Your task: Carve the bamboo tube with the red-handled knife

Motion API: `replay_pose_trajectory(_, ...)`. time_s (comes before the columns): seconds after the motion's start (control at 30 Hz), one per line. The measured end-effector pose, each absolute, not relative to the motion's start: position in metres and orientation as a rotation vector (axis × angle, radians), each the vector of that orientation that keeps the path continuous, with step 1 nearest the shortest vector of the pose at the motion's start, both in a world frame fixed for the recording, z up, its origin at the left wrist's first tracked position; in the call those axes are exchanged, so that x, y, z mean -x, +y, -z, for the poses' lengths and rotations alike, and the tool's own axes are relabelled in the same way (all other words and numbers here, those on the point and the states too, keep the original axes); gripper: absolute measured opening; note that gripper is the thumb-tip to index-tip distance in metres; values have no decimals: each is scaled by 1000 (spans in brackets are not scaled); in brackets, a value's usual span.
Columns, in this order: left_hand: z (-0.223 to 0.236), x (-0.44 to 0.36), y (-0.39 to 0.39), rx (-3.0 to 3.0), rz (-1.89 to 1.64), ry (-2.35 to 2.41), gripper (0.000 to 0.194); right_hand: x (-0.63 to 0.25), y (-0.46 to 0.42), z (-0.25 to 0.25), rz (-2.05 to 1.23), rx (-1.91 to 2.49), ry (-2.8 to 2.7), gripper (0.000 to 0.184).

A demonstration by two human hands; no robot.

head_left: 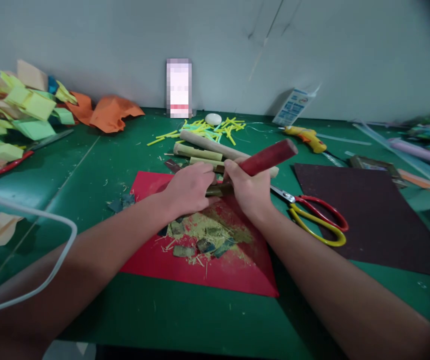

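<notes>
My left hand (190,189) is closed around a dark green bamboo piece (219,190), pressing it down over a red sheet (233,282). Close beside it, my right hand (252,192) grips a tool by its thick red wooden handle (269,157), which slants up to the right. The tool's working end is hidden behind my fingers, so its kind does not show. Bamboo chips (185,251) and pale sawdust lie on the sheet just below both hands. Beyond my fingers are a cut bamboo length (198,151) and a pale wooden stick (215,144).
Scissors (318,220) with red and yellow handles lie right, partly on a dark brown sheet (380,225). Yellow strips (233,130), a yellow glue gun (307,137) and a phone (179,87) are at the back. Folded papers (23,110) heap left; a white wire frame (68,240) crosses my left arm.
</notes>
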State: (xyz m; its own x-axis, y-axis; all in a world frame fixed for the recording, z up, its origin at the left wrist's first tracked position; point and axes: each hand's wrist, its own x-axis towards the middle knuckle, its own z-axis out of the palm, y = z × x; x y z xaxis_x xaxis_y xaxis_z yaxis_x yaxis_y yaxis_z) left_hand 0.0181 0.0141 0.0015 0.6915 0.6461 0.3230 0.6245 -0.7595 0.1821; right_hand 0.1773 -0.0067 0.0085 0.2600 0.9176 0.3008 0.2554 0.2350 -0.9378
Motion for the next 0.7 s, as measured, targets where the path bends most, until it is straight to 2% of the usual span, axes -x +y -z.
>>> replay_pose_trajectory(0.13,-1,-18,15,-2818,-567,1073,27,-177,-8,-8,-739,1287,-1264,30)
replay_pose_trajectory(0.47,-2,-19,15,-2812,-558,1064,26,-176,-7,-3,-651,1326,-1319,30)
replay_pose_trajectory(0.7,0,-20,16,-2758,-674,1009,28,-182,0,-1,-690,1270,-1467,24)
